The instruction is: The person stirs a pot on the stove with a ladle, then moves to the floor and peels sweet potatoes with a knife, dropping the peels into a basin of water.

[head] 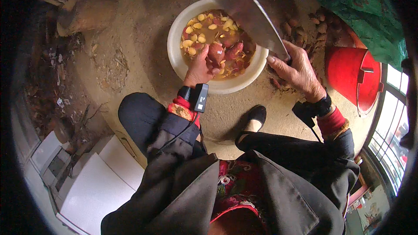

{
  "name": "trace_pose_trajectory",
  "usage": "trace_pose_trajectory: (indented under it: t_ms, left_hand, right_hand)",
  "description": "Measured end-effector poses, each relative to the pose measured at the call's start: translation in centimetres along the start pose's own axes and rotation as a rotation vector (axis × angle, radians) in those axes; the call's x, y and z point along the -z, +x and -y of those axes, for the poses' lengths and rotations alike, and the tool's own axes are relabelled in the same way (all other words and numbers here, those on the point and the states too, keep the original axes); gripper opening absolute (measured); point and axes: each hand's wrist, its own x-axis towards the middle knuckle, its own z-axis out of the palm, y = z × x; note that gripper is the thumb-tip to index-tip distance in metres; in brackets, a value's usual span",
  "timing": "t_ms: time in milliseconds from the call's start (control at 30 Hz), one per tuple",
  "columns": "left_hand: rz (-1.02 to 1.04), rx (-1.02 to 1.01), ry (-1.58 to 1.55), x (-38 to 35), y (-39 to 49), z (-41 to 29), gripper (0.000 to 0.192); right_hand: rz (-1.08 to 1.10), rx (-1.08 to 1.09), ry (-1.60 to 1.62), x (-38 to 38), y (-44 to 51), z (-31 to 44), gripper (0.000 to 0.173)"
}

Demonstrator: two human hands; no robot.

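Over a round white basin (178, 57), my left hand (201, 68) grips a wet, red-skinned sweet potato (215, 54). Murky water in the basin carries pale yellow cut slices (197, 25) and whole red-skinned roots (234, 51). My right hand (295, 68) has hold of a broad-bladed cleaver (258, 23) by its handle, most of which the fingers hide. The blade is raised above the basin's right side, its bright edge facing up and right. It is apart from the root in my left hand, and part of it is blurred.
To the right stand a red bucket (346, 71) and green sheeting (362, 19), near a heap of roots (297, 29) on the floor. Cut logs (85, 14) lie at the upper left. A white appliance or cabinet (98, 192) is at the lower left.
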Motion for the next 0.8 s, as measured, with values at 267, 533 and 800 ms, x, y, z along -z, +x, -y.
trace_pose_trajectory:
  t_ms: [267,533,800]
  left_hand:
    - [0.225,-0.111,-0.356,-3.2,-1.8,1.1,0.053]
    - [0.443,-0.303,-0.355,-5.2,-3.2,3.0,0.089]
    - [0.55,-0.047,-0.829,-5.0,-2.7,2.8,0.091]
  right_hand:
    - [0.021,-0.028,-0.296,-6.4,0.7,-1.2,0.02]
    - [-0.05,0.295,-0.604,-9.7,-0.6,-1.0,0.014]
    - [-0.009,0.392,-0.665,-8.7,-0.2,-0.7,0.014]
